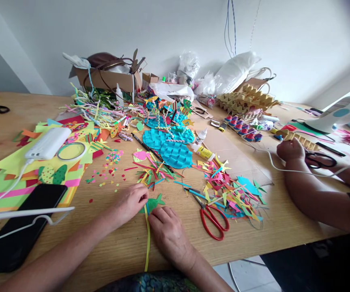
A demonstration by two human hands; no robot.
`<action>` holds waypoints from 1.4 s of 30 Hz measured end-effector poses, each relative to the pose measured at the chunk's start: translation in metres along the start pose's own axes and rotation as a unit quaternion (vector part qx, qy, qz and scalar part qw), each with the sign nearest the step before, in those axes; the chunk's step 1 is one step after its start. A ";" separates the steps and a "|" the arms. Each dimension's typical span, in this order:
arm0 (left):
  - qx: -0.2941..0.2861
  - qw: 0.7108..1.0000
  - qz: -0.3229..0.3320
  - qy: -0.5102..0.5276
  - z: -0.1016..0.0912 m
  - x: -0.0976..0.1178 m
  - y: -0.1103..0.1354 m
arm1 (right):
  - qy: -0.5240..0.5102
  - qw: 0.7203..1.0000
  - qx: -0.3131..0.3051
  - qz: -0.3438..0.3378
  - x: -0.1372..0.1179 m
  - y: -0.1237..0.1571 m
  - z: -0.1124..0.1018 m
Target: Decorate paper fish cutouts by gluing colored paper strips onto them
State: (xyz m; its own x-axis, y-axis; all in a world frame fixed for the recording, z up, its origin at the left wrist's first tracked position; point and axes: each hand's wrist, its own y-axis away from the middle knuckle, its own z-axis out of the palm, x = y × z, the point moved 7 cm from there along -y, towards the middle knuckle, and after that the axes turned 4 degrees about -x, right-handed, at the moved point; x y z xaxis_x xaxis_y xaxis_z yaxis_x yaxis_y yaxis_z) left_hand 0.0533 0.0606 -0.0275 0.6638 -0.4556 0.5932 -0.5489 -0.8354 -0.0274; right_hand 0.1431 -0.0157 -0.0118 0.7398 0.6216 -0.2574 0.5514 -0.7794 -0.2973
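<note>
My left hand (130,202) rests on the wooden table (114,243) with its fingers curled, pinching the top of a long yellow-green paper strip (147,243) against a green paper fish (154,202). My right hand (167,231) lies just right of the strip, fingertips pressing on the lower edge of the green fish. The strip runs from the fish down to the table's near edge. Red-handled scissors (213,219) lie a little to the right of my right hand.
Coloured paper scraps (232,194), blue scaled paper shapes (175,152), a glue bottle (201,137), a white power bank (47,144), a tape ring (71,151) and a black phone (22,231) cover the table. Another person's arm (314,194) works at the right beside black scissors (319,159). Boxes and bags stand at the back.
</note>
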 end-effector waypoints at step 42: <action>-0.010 0.981 0.121 -0.154 0.013 0.035 0.063 | -0.064 0.981 -0.157 0.095 0.030 -0.043 -0.009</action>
State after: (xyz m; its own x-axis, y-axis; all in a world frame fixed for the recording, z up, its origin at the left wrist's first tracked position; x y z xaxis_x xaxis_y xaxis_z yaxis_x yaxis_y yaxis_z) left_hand 0.0481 -0.0117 -0.0188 0.6328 -0.7139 0.2998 -0.7175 -0.6862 -0.1197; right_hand 0.1451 0.0363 0.0015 0.7973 0.4524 -0.3997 0.5150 -0.8551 0.0594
